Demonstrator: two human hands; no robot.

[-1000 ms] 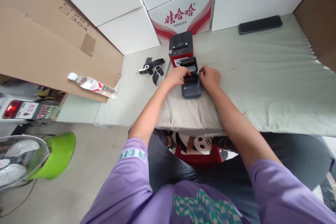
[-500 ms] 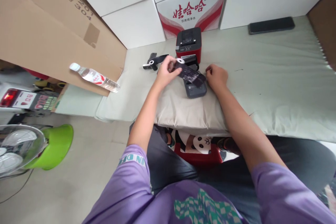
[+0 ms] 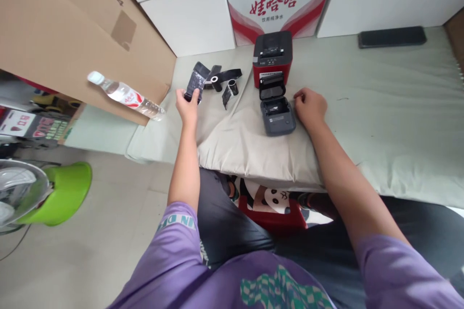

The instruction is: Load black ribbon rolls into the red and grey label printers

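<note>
Head camera view: the left hand is over the left part of the cloth-covered surface, its fingers closed on a black strip that stands up beyond the thumb. Just right of that strip lie dark rolls with loose tails — a black roll with a white core and, nearer the person, a small roll with a short tail hanging off it. The right hand rests on the surface just right of a small grey printer, fingers curled inward; whether anything sits between them I cannot tell. The grey printer's lid is tipped up and back, baring the dark compartment. Right behind it stands a red-and-black printer, in front of a white carton with red lettering. Well to the left, a clear bottle with a white cap is beside a large cardboard box; far to the right — near the back — lies a long dark flat object.
</note>
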